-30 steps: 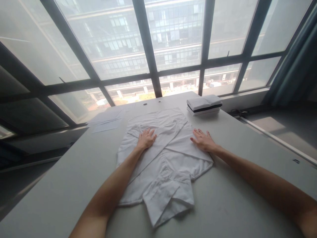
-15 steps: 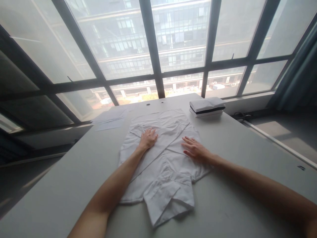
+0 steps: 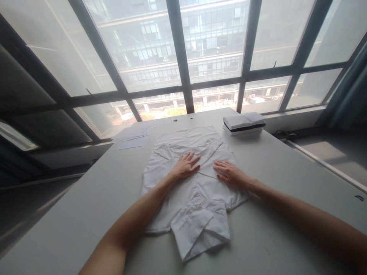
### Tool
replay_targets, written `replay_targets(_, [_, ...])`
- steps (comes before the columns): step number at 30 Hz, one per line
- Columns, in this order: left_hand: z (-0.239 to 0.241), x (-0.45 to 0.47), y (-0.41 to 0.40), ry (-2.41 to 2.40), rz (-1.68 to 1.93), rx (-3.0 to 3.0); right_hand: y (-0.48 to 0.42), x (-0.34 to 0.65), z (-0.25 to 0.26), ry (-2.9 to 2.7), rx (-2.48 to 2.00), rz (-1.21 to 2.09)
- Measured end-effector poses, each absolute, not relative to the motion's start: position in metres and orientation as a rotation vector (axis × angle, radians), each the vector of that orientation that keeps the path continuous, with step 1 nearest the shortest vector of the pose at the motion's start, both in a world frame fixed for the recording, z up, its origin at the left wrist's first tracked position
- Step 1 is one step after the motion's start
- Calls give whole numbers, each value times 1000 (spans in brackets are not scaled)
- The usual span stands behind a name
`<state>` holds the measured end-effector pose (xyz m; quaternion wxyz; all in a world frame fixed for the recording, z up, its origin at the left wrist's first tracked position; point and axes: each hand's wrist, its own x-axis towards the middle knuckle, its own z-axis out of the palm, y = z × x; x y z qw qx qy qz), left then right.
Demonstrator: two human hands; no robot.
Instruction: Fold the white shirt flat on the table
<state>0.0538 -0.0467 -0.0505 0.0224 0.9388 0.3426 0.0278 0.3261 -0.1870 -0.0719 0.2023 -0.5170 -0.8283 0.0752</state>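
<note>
A white collared shirt [image 3: 195,191] lies spread on the table, its collar end toward me and its hem toward the window. Creases run across its middle. My left hand [image 3: 186,166] rests flat on the shirt's middle, fingers spread. To its right, my right hand [image 3: 229,173] lies on the cloth near the shirt's right side, fingers stretched out and pointing left. Neither hand grips the fabric. A short gap of cloth separates the two hands.
The white table [image 3: 94,206] reaches up to a large framed window [image 3: 186,68]. A stack of folded white and black cloth [image 3: 243,123] stands at the back right. Sheets of paper [image 3: 132,136] lie at the back left. A curtain [image 3: 344,91] hangs at the right.
My left hand has slid right and slightly toward me across the shirt, closer to my right hand. My right hand stays at nearly the same spot on the cloth. The view has shifted a little.
</note>
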Motion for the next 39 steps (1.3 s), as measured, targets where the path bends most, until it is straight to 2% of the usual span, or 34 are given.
replay_targets(21, [-53, 46, -34, 1265, 65, 2848, -186, 325, -70, -2230, -1464, 261])
replay_targets(24, [-54, 46, -34, 1254, 70, 2846, -156, 334, -58, -1998, -1535, 239])
replay_targets(27, [-53, 47, -35, 1253, 65, 2849, -103, 350, -37, -1802, -1806, 226])
replay_targets(31, [-49, 47, -38, 1263, 40, 2840, -29, 367, -18, -1727, -1935, 271])
replay_targets(39, [-45, 45, -46, 1263, 84, 2856, 35, 372, -20, -1605, -2074, 478])
